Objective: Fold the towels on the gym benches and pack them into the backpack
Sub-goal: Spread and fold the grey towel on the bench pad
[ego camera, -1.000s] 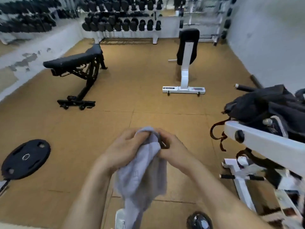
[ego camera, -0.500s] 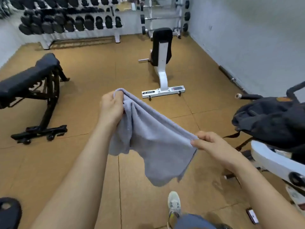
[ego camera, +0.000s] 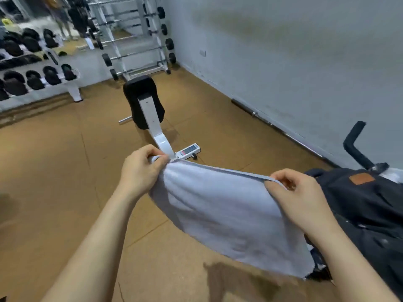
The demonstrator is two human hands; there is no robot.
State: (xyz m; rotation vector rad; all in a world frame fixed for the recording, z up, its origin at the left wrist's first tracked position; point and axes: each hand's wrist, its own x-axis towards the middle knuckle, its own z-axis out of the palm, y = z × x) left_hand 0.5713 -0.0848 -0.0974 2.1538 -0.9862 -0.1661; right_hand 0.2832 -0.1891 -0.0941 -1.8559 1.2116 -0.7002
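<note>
A pale grey towel point(ego camera: 226, 216) hangs stretched in the air between my two hands, its lower edge trailing down toward me. My left hand point(ego camera: 139, 171) pinches the towel's upper left corner. My right hand point(ego camera: 298, 197) pinches the upper right corner. A black backpack point(ego camera: 366, 205) with a small brown patch lies at the right, just beyond my right hand, and the towel's right part hangs in front of it.
A white-framed bench point(ego camera: 150, 114) with a black pad stands straight ahead on the brown floor. A dumbbell rack point(ego camera: 32, 73) and a barbell rack point(ego camera: 135, 40) line the back wall. A bar lies along the grey wall at the right.
The towel has gone from bunched between both hands to spread wide. My hands moved apart, and the view swung right, bringing the backpack closer.
</note>
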